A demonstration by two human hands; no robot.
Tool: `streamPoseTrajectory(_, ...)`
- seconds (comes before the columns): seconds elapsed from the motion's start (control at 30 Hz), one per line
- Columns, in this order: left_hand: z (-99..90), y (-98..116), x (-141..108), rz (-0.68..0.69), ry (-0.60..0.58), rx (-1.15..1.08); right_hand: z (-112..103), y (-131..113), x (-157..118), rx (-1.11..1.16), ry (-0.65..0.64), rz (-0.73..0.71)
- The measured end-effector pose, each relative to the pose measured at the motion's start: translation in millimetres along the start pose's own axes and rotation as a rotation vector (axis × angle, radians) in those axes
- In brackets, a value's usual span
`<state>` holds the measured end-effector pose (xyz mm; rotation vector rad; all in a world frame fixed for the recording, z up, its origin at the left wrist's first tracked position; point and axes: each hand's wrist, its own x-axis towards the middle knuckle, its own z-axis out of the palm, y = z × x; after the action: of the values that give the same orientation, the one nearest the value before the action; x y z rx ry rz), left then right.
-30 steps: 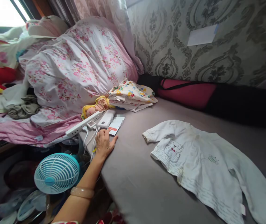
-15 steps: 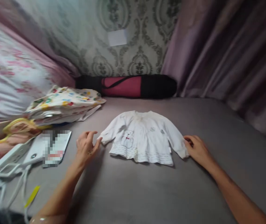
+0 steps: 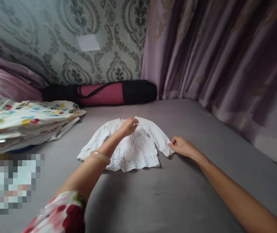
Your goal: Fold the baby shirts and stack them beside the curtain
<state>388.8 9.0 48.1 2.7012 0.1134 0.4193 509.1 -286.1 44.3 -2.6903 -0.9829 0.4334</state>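
Note:
A small white long-sleeved shirt (image 3: 142, 149) lies spread on the grey bed sheet, collar away from me and sleeves out to both sides. Small dark prints show on its chest, and lines of print run along the hem. My left hand (image 3: 129, 126) is over the upper front near the collar, fingers slightly bent and apart, holding nothing. Its forearm, with a pale bangle (image 3: 100, 158), hides part of the shirt's left half. At the right cuff, my right hand (image 3: 182, 146) pinches the sleeve's edge between thumb and fingers.
Folded clothes with a colourful print (image 3: 35, 118) are stacked at the left. Along the patterned wall lies a long black and pink bag (image 3: 102, 94). Purple curtains (image 3: 192, 48) hang at the right. A blurred-out item (image 3: 19, 184) is at the lower left.
My left hand has moved from beside the left cuff to over the shirt near the collar. My right hand stays at the right cuff. The view has turned to the right.

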Motion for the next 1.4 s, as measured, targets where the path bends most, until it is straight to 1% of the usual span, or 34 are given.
streamPoseTrajectory(0.1,14.7,4.6,43.1,-0.032,-0.085,0.093,-2.7,0.2,5.9,0.035,-0.045,-0.024)
streamPoseTrajectory(0.17,22.8,7.0,62.8,-0.082,-0.156,0.151,-6.7,2.0,9.8,0.078,-0.061,-0.041)
streamPoseTrajectory(0.23,29.7,7.3,75.3,-0.125,-0.214,0.176,-12.8,6.1,15.1,0.14,-0.053,-0.05)
streamPoseTrajectory(0.33,38.0,3.4,84.6,-0.149,-0.255,0.182,-24.0,15.9,26.6,0.286,0.015,-0.022)
streamPoseTrajectory(0.43,43.4,-2.8,87.9,-0.167,-0.273,0.185,-32.5,26.4,40.6,0.536,0.09,0.027)
streamPoseTrajectory(0.53,45.5,-7.2,88.7,-0.182,-0.265,0.185,-33.4,32.7,55.4,0.769,0.147,0.086)
streamPoseTrajectory(0.63,45.6,-8.3,87.6,-0.19,-0.238,0.184,-27.7,35.4,70.4,0.845,0.242,0.144)
streamPoseTrajectory(0.7,45.5,-7.6,85.5,-0.195,-0.208,0.188,-23.1,37.1,78.9,0.786,0.333,0.183)
streamPoseTrajectory(0.73,45.8,-7.1,84.2,-0.196,-0.191,0.191,-21.0,38.1,82.1,0.718,0.376,0.197)
streamPoseTrajectory(0.77,46.4,-6.4,82.7,-0.196,-0.172,0.193,-19.3,39.2,84.2,0.625,0.413,0.195)
streamPoseTrajectory(0.83,49.0,-5.3,79.7,-0.182,-0.129,0.211,-16.8,40.7,85.4,0.382,0.45,0.138)
streamPoseTrajectory(0.9,53.5,-4.8,77.0,-0.149,-0.087,0.257,-15.3,40.5,83.0,0.132,0.423,0.067)
streamPoseTrajectory(0.93,56.3,-4.9,76.0,-0.133,-0.07,0.286,-14.7,39.6,81.2,0.025,0.391,0.058)
streamPoseTrajectory(1.03,64.7,-6.8,74.2,-0.146,-0.04,0.339,-12.9,35.2,77.0,-0.193,0.284,0.127)
streamPoseTrajectory(1.1,68.5,-8.8,74.4,-0.19,-0.037,0.333,-11.9,33.0,76.7,-0.253,0.26,0.179)
streamPoseTrajectory(1.2,69.1,-10.8,76.3,-0.252,-0.045,0.322,-12.8,33.2,79.7,-0.245,0.258,0.262)
streamPoseTrajectory(1.3,63.3,-7.2,78.4,-0.309,-0.02,0.382,-18.4,35.4,83.4,-0.184,0.226,0.328)
streamPoseTrajectory(1.33,60.2,-4.2,78.4,-0.312,-0.001,0.411,-20.8,35.1,84.0,-0.176,0.219,0.344)
streamPoseTrajectory(1.4,53.6,4.1,76.0,-0.291,0.039,0.449,-24.4,30.5,84.1,-0.218,0.252,0.363)
